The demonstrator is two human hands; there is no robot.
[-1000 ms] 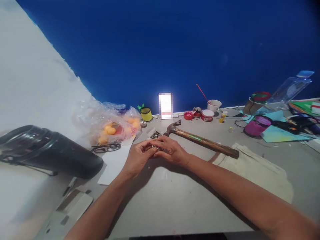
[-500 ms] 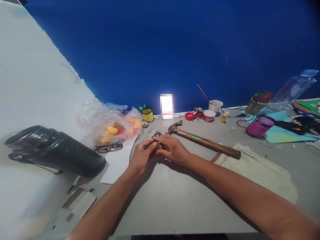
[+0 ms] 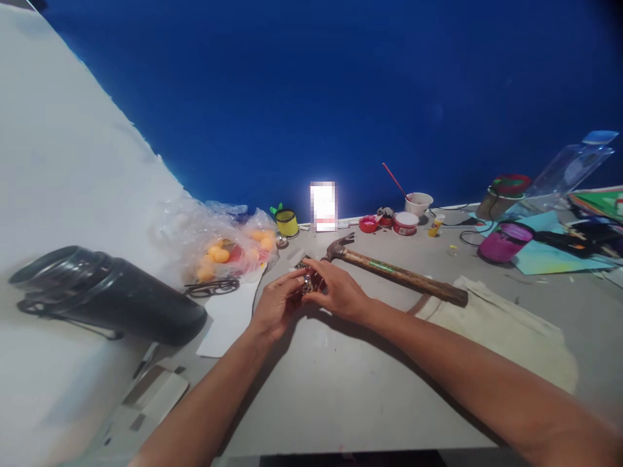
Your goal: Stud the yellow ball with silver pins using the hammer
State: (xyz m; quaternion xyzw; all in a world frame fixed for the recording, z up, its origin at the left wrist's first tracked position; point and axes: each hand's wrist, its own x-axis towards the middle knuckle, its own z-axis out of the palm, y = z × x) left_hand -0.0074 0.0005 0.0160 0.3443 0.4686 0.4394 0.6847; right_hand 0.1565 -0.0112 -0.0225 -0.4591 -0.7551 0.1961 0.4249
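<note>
Between my two hands is a small, shiny silver metal piece (image 3: 307,284) with a dark, patterned look; its exact kind is too small to make out. My left hand (image 3: 276,303) pinches it from the left with thumb and fingers. From the other side, the bent fingers and thumb of my right hand (image 3: 342,290) close around it, hiding part of it. A claw hammer (image 3: 389,268) with a worn wooden handle lies just beyond my right hand, its handle end resting on a pale cloth (image 3: 506,331).
At left are a black bottle (image 3: 121,295), eyeglasses (image 3: 214,287) and a plastic bag (image 3: 189,237) with orange balls. A blurred bright screen (image 3: 324,206), red-and-white tub (image 3: 405,224) and white cup (image 3: 419,203) stand along the back. A magenta cup (image 3: 505,243) lies at right.
My right fingers have loosened and shifted slightly, showing more of the silver piece between my hands. The view has moved a little; everything else stays put.
</note>
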